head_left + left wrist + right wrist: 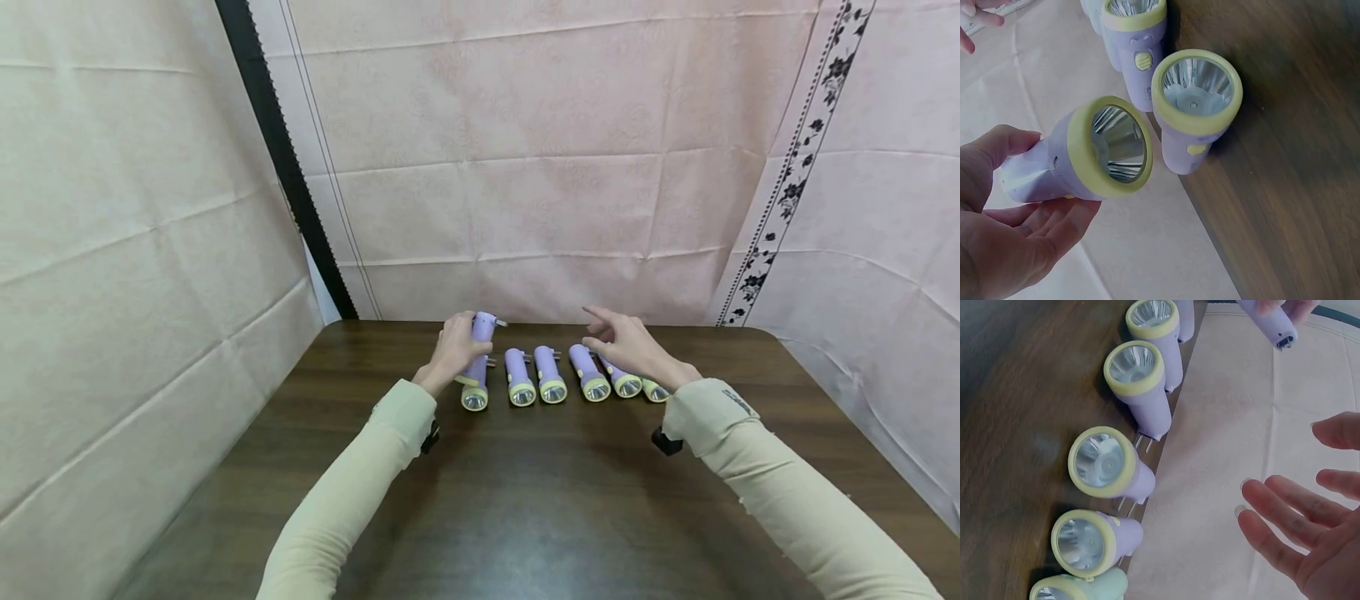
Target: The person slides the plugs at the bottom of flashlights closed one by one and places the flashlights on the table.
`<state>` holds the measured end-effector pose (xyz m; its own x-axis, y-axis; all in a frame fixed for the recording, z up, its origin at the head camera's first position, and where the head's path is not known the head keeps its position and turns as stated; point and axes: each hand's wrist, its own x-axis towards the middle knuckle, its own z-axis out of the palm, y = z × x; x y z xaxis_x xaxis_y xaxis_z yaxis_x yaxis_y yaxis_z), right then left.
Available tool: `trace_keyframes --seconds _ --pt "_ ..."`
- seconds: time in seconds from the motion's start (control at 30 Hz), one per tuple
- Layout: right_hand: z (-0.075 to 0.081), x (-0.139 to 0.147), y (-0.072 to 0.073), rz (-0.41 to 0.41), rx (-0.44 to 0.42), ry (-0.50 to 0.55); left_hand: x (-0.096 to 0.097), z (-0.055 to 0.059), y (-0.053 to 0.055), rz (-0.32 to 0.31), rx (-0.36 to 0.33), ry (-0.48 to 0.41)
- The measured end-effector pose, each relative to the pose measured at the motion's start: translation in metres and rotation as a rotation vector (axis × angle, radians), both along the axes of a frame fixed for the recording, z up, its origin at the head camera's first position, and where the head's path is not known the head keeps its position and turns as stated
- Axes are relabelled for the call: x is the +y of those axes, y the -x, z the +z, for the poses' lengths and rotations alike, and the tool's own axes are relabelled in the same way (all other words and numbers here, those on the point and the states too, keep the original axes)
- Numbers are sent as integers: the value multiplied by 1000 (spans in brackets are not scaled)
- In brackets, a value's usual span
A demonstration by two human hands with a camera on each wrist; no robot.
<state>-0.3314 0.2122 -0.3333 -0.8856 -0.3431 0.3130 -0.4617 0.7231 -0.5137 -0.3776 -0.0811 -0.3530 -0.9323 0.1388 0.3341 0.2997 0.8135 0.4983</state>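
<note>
My left hand [452,350] grips a lilac flashlight [1054,162] with a yellow rim round its lens, thumb on one side and fingers on the other. It is raised over the left end of a row of similar flashlights; the leftmost flashlight [474,398] lies right below it. Metal prongs stick out at the held flashlight's tail. Above the right end of the row, my right hand [633,343] is spread and holds nothing. Under it lie a lilac flashlight [1100,464] and, at the end, a mint-green flashlight [1107,584], partly hidden by my wrist in the head view.
The row lies along the far edge of a dark brown wooden table [525,508], lenses toward me. Middle flashlights [519,375] sit between my hands, prongs out behind some of them. A pale cloth [540,208] hangs behind the table and along both sides.
</note>
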Motion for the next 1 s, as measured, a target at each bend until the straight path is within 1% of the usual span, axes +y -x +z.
trace_keyframes --seconds 0.27,0.47,0.7,0.87,1.0 --pt "-4 -9 -2 68 27 3 12 -1 -6 -48 27 -12" --pt "-5 -19 -6 83 30 5 21 -2 -10 -78 31 -26" --pt "-3 -30 -9 98 22 3 29 -2 -14 -124 73 -38" --pt "-3 -35 -10 127 21 -11 34 -2 -18 -153 79 -72" --pt "-3 -38 -12 156 31 -9 38 -1 -20 -184 94 -78"
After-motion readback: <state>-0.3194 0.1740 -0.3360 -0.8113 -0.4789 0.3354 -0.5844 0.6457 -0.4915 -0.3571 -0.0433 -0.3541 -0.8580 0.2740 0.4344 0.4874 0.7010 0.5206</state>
